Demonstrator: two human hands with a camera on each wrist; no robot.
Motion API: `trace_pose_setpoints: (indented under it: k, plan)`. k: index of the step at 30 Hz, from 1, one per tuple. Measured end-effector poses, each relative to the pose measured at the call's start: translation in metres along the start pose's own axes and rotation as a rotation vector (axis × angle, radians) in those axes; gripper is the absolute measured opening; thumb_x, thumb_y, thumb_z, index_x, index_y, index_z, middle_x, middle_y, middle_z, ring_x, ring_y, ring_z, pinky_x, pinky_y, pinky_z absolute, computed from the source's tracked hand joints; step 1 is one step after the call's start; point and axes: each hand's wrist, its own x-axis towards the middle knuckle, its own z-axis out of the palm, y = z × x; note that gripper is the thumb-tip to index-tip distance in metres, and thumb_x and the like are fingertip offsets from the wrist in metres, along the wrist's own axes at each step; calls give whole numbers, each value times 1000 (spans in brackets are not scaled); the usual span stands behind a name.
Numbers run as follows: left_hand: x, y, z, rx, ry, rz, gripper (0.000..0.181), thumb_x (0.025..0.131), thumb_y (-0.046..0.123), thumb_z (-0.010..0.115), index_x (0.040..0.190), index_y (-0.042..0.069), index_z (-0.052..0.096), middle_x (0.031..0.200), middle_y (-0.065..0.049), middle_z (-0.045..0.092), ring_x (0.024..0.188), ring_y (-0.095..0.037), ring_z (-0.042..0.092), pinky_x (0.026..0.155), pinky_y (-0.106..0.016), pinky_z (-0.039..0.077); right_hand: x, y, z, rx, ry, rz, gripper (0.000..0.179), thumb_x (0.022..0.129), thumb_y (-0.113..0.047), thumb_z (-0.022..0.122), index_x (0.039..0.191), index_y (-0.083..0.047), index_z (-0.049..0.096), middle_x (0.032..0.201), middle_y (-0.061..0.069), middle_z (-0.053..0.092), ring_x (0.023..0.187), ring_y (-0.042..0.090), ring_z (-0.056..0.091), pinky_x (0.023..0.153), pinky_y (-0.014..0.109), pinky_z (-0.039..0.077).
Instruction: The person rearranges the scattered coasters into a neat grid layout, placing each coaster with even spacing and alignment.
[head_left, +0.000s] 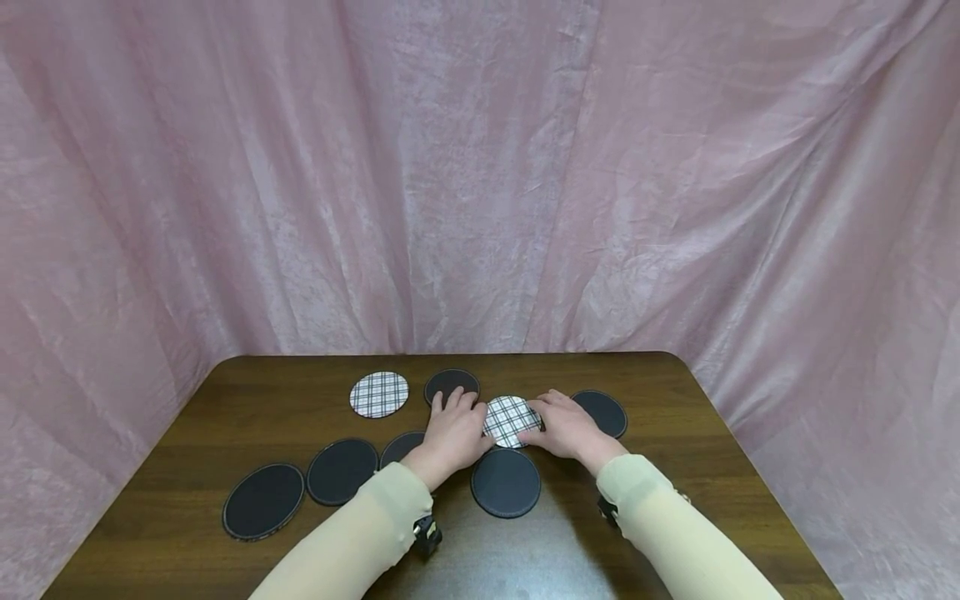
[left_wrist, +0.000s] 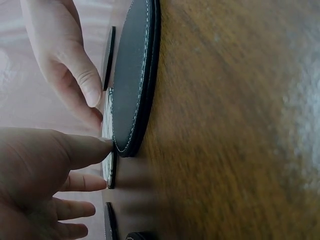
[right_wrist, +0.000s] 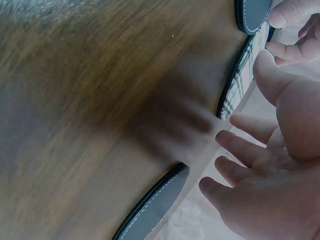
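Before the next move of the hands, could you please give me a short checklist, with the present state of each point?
1. Left hand beside the nearer plaid coaster: ok.
2. Right hand at its other side: ok.
3. This coaster lying flat: ok.
4. Firm hold on it: cannot tell.
5. Back dark coaster fully visible from the head: not ok, left hand partly covers it.

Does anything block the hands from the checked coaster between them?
Nothing visible does. The left hand and right hand flank the checked coaster; the black coaster on its near side lies in neither hand's way.
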Motion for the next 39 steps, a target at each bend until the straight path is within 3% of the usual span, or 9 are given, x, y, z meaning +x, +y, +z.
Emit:
trace_pose_setpoints:
  k: [5, 18, 27, 39]
  plan:
    - [-1, 0, -1, -3, -8, -1, 56, 99, 41, 85, 140, 6, 73, 154, -20, 60, 153, -44, 44, 124, -72, 30, 0, 1, 4, -7, -6, -9, 66, 103, -40, 81, 151, 1, 64, 158, 22, 58, 158, 44, 40, 128, 58, 33]
    - [-5, -5, -5, -13, -15, -12, 53, 98, 42, 86, 136, 7, 75, 158, -21, 56, 156, -46, 40, 124, -73, 27, 5, -9, 10, -28, -19, -25, 67, 102, -38, 83, 153, 0, 63, 158, 19, 59, 159, 43, 39, 127, 57, 35]
    - [-6, -14, 0, -15, -21, -24, 55, 98, 41, 86, 138, 6, 74, 160, -21, 55, 157, -47, 39, 125, -74, 25, 11, -14, 14, -32, -9, -44, 68, 101, -38, 84, 152, 1, 63, 158, 20, 59, 158, 44, 40, 127, 55, 35]
    - [-12, -13, -3, -16, -17, -31, 54, 98, 41, 86, 137, 5, 74, 158, -21, 57, 155, -46, 41, 124, -73, 27, 8, -15, 15, -1, 2, -59, 68, 100, -38, 85, 151, 1, 64, 157, 21, 59, 157, 44, 40, 126, 57, 36]
